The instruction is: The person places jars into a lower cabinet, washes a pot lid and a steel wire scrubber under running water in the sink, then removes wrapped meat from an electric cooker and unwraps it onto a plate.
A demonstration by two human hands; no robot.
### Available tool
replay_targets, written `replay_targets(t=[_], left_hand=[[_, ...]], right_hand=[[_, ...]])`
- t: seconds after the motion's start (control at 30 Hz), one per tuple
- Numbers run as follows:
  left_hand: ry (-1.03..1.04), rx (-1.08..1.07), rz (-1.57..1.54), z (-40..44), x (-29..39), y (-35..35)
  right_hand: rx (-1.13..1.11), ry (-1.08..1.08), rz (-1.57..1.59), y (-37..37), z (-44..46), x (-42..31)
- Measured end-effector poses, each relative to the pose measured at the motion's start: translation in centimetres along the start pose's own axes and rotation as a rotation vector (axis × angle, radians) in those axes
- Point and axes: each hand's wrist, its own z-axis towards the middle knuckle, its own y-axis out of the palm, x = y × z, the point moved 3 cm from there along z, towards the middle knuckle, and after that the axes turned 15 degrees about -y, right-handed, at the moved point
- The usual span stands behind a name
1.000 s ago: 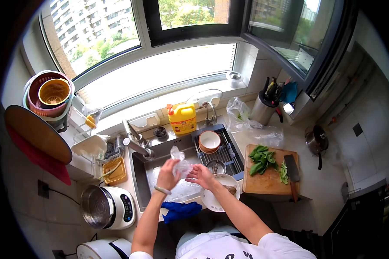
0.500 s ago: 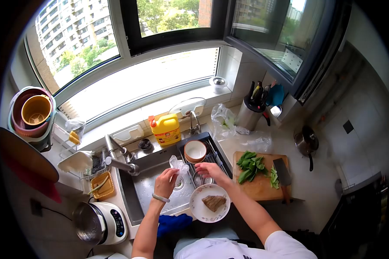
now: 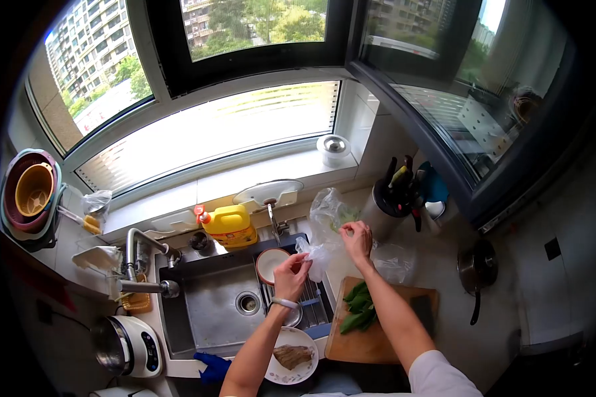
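My left hand (image 3: pixel 290 278) is closed on a crumpled clear plastic bag (image 3: pixel 316 259), held above the dish rack at the sink's right side. Farther right, my right hand (image 3: pixel 357 245) is pinched at the edge of another clear plastic bag (image 3: pixel 330 210) with something green in it. What sits between those fingertips I cannot make out. Below my left forearm is a floral-rimmed white plate (image 3: pixel 281 378) bearing a brown piece of meat (image 3: pixel 293 356). Under my right forearm lie green leaves (image 3: pixel 357 309) on a wooden cutting board (image 3: pixel 351 347); the arm partly hides a cleaver (image 3: pixel 422 311).
The steel sink (image 3: pixel 212 311) has a faucet (image 3: pixel 149 284) on its left and a bowl (image 3: pixel 270 263) in the rack. Behind stands a yellow jug (image 3: pixel 230 226). A knife holder (image 3: pixel 385 208), a pot (image 3: pixel 477 264) and an open window sash (image 3: pixel 437 142) are at right.
Both hands have moved up and right relative to the sink, the left carrying the plastic bag. My right hand has gone from above the rack to the bag on the counter. The view has shifted.
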Motion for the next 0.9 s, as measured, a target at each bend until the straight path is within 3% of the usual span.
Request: replay_targets(t=[0.07, 0.2, 0.37, 0.43, 0.47, 0.63, 0.77, 0.83, 0.9], left_hand=[[-0.091, 0.017, -0.133, 1.6, -0.2, 2.1], [-0.082, 0.049, -0.394, 4.9, -1.3, 6.7], [0.088, 0.226, -0.082, 6.7, -1.0, 9.9], [0.112, 0.375, 0.355, 7.4, -1.8, 9.1], [0.102, 0.423, 0.362, 7.5, -2.2, 8.8], [-0.040, 0.313, 0.261, 7.5, -1.3, 9.7], [0.081, 0.203, 0.256, 10.0, -2.0, 13.3], [-0.024, -0.229, 0.405, 11.1, -2.8, 15.5], [0.074, -0.200, 0.441, 10.6, -2.2, 14.3]], right_hand=[[-0.009, 0.071, 0.056, -0.3, 0.1, 0.4], [0.000, 0.219, 0.185, -1.0, -0.2, 1.0], [0.061, 0.286, 0.279, -1.1, -0.6, 2.3], [0.096, 0.334, 0.360, -2.0, -0.6, 2.3], [0.104, 0.358, 0.386, -2.4, -0.6, 2.3], [0.137, 0.382, 0.465, -2.7, -1.1, 2.9], [0.150, 0.420, 0.506, -2.6, -0.9, 2.9], [0.156, 0.430, 0.511, -2.6, -1.4, 3.2], [0.134, 0.417, 0.551, -2.4, -1.6, 3.9]])
